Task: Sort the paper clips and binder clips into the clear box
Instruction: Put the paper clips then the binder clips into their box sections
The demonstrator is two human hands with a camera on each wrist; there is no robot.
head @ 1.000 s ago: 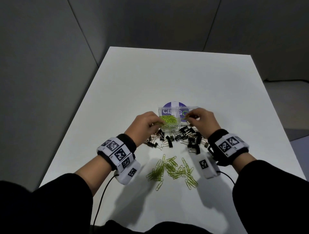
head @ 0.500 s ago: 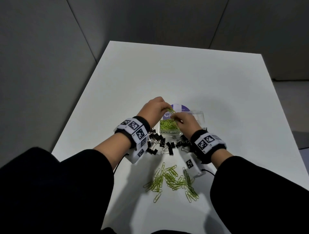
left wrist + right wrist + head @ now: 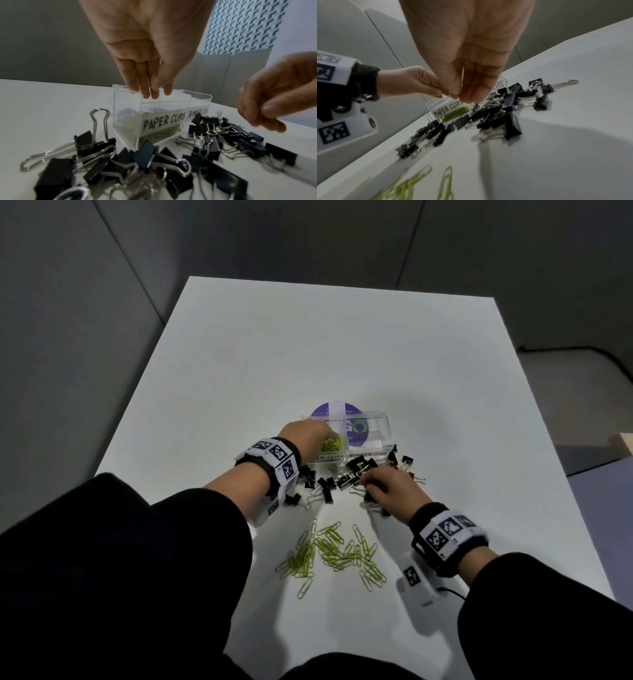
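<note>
The clear box [image 3: 376,419] [image 3: 126,108] [image 3: 435,104] stands mid-table, with green paper clips [image 3: 332,444] in its left compartment, labelled PAPER CLIPS. My left hand [image 3: 327,434] [image 3: 150,94] hovers over that compartment, fingers straight and pointing down, and I see nothing between them. Black binder clips [image 3: 352,470] [image 3: 145,155] [image 3: 505,115] lie in a heap in front of the box. Just above the heap's right part is my right hand [image 3: 364,483] [image 3: 464,98], fingertips bunched with the thumb, nothing visible in them. Loose green paper clips [image 3: 329,553] [image 3: 412,181] lie nearer me.
A purple round disc [image 3: 329,410] lies under the box's far side. The white table [image 3: 308,344] is bare beyond the box. Its right edge runs close to my right arm. A pale wooden block [image 3: 625,443] sits off the table at the far right.
My right hand has come back from the box to the binder clip heap. My left hand stays over the paper clip compartment, and the green clip it pinched is no longer seen.
</note>
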